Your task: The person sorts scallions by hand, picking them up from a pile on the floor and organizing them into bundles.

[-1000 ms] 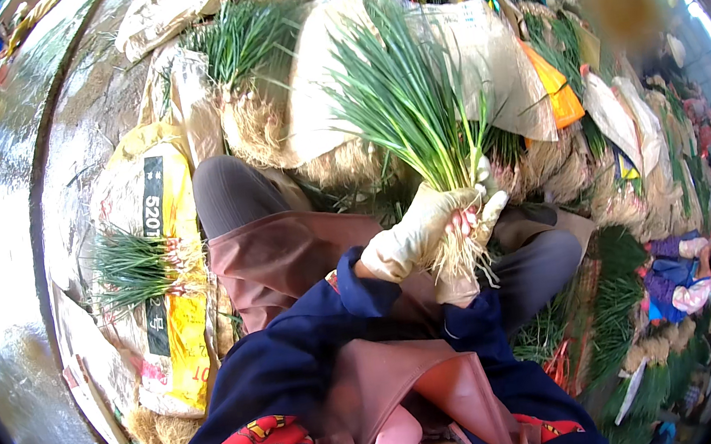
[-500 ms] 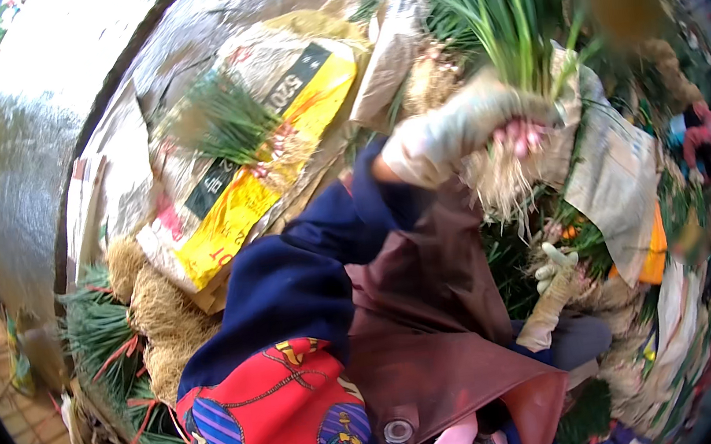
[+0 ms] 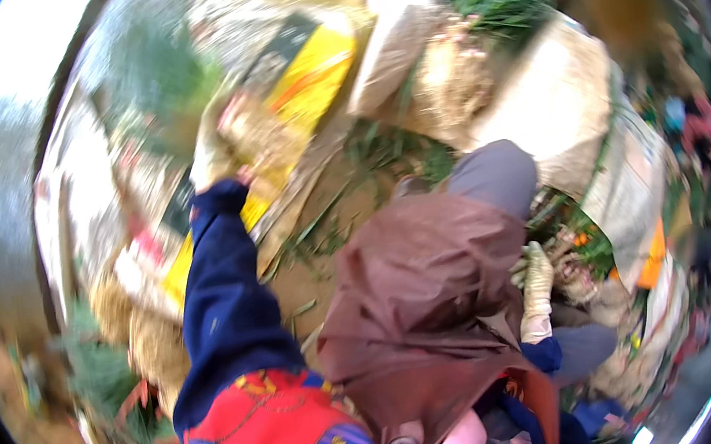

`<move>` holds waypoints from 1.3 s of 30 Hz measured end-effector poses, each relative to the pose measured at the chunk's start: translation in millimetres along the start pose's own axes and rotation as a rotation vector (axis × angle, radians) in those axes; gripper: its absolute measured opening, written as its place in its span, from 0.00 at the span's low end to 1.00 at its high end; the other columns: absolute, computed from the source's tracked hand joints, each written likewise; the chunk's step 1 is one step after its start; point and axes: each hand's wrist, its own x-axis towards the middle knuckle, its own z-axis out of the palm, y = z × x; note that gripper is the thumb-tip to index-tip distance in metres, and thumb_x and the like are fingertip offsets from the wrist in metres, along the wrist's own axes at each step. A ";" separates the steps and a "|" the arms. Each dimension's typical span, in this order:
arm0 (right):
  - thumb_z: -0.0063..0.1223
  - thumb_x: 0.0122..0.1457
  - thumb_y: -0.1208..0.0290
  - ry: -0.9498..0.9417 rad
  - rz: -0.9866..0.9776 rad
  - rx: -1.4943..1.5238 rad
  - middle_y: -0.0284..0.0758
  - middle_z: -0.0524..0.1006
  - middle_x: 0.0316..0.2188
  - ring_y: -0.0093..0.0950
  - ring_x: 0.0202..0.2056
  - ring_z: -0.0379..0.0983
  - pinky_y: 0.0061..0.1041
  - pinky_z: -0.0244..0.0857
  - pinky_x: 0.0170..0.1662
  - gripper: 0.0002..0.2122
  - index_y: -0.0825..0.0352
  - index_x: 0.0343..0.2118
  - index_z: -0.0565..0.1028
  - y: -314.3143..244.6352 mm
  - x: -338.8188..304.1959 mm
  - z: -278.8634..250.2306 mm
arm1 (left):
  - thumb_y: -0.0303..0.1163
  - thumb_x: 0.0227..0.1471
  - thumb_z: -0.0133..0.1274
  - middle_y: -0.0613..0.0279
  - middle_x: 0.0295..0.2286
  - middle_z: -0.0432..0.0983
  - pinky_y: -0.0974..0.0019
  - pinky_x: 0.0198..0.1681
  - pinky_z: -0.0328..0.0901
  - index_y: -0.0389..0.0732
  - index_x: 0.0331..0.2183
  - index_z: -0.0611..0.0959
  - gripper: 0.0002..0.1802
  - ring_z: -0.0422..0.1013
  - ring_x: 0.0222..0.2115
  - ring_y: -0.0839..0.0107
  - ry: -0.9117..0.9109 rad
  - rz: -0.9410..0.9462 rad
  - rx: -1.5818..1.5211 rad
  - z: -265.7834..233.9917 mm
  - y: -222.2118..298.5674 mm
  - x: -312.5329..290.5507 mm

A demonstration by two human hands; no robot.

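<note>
One blurred bundle of green-topped, pale-rooted onions, upper left of frame | left hand, pale-gloved, closed around bundle, over yellow printed sack | right hand, gloved, fingers loosely extended, pinching nothing, centre right beside brown apron | advice: keep roots aligned, grip firm.

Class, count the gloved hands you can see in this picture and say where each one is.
2. The left hand is stretched up to the upper left, gripping a blurred bunch of green onions. The right hand rests low at the right, beside the brown apron. Others may be hidden in the blur.
</note>
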 end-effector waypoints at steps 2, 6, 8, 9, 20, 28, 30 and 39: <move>0.38 0.62 0.51 -0.021 0.038 -0.041 0.28 0.74 0.17 0.14 0.12 0.61 0.12 0.53 0.17 0.21 0.65 0.38 0.76 -6.6 -3.2 -3.1 | 0.45 0.51 0.48 0.57 0.38 0.76 0.61 0.46 0.66 0.41 0.44 0.76 0.22 0.73 0.39 0.64 0.004 0.022 0.006 -29.2 -37.8 13.4; 0.39 0.62 0.51 0.095 0.025 -0.028 0.28 0.75 0.20 0.16 0.18 0.65 0.15 0.57 0.22 0.20 0.63 0.40 0.76 -23.7 -1.0 -14.9 | 0.43 0.55 0.44 0.55 0.44 0.73 0.64 0.46 0.64 0.36 0.45 0.76 0.23 0.71 0.41 0.65 -0.054 -0.132 0.155 -81.9 -81.2 36.2; 0.40 0.62 0.51 0.106 -0.013 0.010 0.29 0.76 0.24 0.17 0.20 0.69 0.16 0.60 0.25 0.20 0.63 0.43 0.75 -30.7 11.7 -34.9 | 0.44 0.55 0.44 0.56 0.44 0.74 0.64 0.45 0.65 0.36 0.46 0.75 0.24 0.71 0.41 0.65 0.043 -0.168 0.248 -104.0 -76.1 41.7; 0.43 0.60 0.51 0.134 -0.025 0.052 0.29 0.77 0.25 0.17 0.21 0.70 0.15 0.61 0.26 0.20 0.64 0.43 0.74 -31.9 25.3 -47.8 | 0.45 0.55 0.44 0.56 0.45 0.73 0.64 0.45 0.65 0.36 0.47 0.75 0.25 0.72 0.40 0.64 0.105 -0.087 0.385 -134.3 -72.0 51.3; 0.60 0.48 0.61 0.765 0.051 -1.021 0.36 0.65 0.56 0.29 0.54 0.63 0.27 0.57 0.56 0.31 0.54 0.57 0.61 -92.1 145.1 -160.1 | 0.36 0.54 0.49 0.51 0.47 0.66 0.62 0.54 0.56 0.30 0.51 0.66 0.27 0.63 0.47 0.61 0.382 0.506 0.983 -69.3 -43.9 -41.7; 0.41 0.53 0.70 0.835 -0.593 -1.186 0.36 0.77 0.25 0.34 0.29 0.75 0.34 0.67 0.34 0.10 0.60 0.25 0.78 -39.8 169.5 -246.2 | 0.32 0.52 0.52 0.54 0.47 0.70 0.67 0.52 0.59 0.32 0.50 0.72 0.24 0.66 0.47 0.67 -0.518 0.734 1.345 247.0 -132.5 -89.1; 0.44 0.51 0.73 0.771 -0.572 -1.109 0.34 0.77 0.23 0.32 0.29 0.75 0.34 0.67 0.35 0.08 0.57 0.25 0.78 -99.7 146.2 -224.5 | 0.25 0.50 0.52 0.52 0.48 0.70 0.63 0.55 0.59 0.38 0.48 0.74 0.21 0.66 0.50 0.64 -0.822 0.768 1.522 301.2 -182.6 -97.9; 0.48 0.49 0.68 0.903 -0.822 -0.981 0.37 0.78 0.28 0.36 0.34 0.74 0.37 0.62 0.42 0.08 0.57 0.30 0.79 -154.3 141.4 -240.7 | 0.35 0.51 0.55 0.55 0.36 0.76 0.69 0.36 0.70 0.34 0.40 0.77 0.17 0.74 0.33 0.70 -0.946 -0.333 1.291 331.8 -445.0 -43.9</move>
